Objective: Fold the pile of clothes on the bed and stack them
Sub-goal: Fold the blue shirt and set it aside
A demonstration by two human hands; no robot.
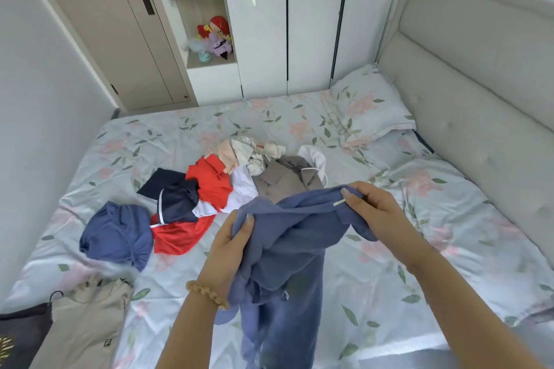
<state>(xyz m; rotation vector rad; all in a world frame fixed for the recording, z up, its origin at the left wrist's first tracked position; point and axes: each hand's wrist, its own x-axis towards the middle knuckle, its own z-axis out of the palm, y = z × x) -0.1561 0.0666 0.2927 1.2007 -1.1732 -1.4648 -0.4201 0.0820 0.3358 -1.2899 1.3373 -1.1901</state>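
I hold a blue-grey garment [287, 252] up over the bed [419, 263], and it hangs crumpled toward the front edge. My left hand [230, 246] grips its left top edge. My right hand [371, 210] pinches the right top edge near a small white label. Behind it lies the unfolded pile: a grey collared piece [284, 183], a red, white and navy garment [192, 204], cream and white pieces [251, 153], and a blue bundle [117, 234] off to the left. A beige folded shirt [87, 323] rests at the near left corner.
A dark garment [21, 335] lies beside the beige shirt at the bottom left. A floral pillow [365, 105] sits by the padded headboard [479, 84] on the right. White wardrobes [284, 18], a shelf with plush toys [214, 36] and a door [120, 24] stand beyond the bed.
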